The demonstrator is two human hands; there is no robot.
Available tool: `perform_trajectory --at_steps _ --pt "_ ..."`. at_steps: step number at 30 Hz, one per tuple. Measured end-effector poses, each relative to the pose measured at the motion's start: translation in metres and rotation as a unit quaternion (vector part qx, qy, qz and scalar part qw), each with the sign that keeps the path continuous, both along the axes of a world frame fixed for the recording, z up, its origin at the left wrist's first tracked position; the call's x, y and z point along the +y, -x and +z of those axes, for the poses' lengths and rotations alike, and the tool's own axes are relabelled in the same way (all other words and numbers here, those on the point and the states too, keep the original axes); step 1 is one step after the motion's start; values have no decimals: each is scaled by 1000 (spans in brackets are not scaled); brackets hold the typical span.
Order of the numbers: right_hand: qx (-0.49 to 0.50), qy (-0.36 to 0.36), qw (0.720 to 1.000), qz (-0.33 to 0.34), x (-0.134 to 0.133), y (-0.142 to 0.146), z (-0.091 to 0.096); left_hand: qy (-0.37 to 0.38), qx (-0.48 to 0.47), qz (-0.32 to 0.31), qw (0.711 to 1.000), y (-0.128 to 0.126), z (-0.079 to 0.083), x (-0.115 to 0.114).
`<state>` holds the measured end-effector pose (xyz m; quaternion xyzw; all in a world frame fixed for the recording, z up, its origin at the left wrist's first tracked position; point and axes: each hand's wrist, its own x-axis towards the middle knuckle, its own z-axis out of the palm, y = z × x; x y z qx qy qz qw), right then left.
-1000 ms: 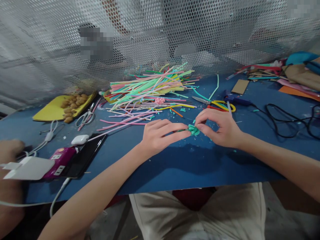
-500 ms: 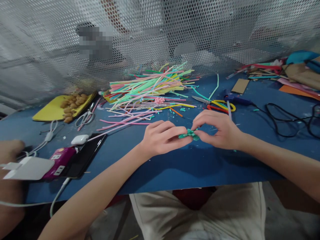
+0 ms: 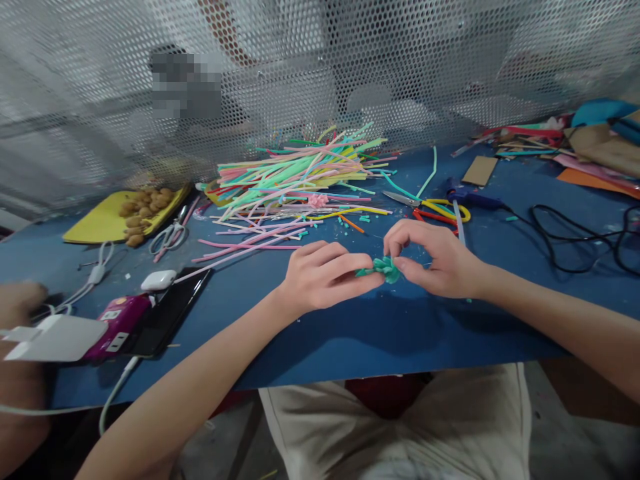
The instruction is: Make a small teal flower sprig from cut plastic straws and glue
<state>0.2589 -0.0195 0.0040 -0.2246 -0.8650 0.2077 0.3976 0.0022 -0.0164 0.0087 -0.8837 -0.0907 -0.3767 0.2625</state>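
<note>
Above the blue table, my left hand (image 3: 323, 275) is closed on a small green clustered piece (image 3: 384, 268) that looks shaped from fuzzy pipe cleaner, like a little flower. My right hand (image 3: 433, 259) pinches the right edge of that piece between thumb and fingertips. Part of the piece is hidden behind the fingers of both hands. Just beyond my hands lie a pink clustered piece (image 3: 318, 201) of similar look and a pile of coloured pipe cleaners (image 3: 295, 170).
Scissors with yellow handles (image 3: 445, 208) and a dark blue glue gun (image 3: 473, 197) with a black cable (image 3: 555, 250) lie to the right. On the left are a phone (image 3: 173, 313), a purple power block (image 3: 117, 327) and a co-worker's arm (image 3: 20, 347). Perforated metal mesh (image 3: 310, 80) stands behind.
My right fingers have shifted slightly to the right along the green piece, and more of it shows between my hands. My left hand has barely moved.
</note>
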Motion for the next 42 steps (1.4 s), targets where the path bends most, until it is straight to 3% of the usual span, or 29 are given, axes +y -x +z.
perform_trajectory --at_steps 9,19,24,29,42 --pt "-8 15 1000 24 -2 4 -1 -17 -4 -13 1000 -7 1 -3" --pt "5 33 999 5 -4 6 -2 -21 12 -16 1000 -10 3 -6" --pt "12 -73 997 29 -3 1 1 11 8 -5 1000 -5 3 -5" --pt "-32 -191 981 -11 -2 -3 2 40 -2 4 999 -2 0 -4" --pt "8 -140 989 -45 -2 2 2 17 10 -9 1000 -2 6 -5"
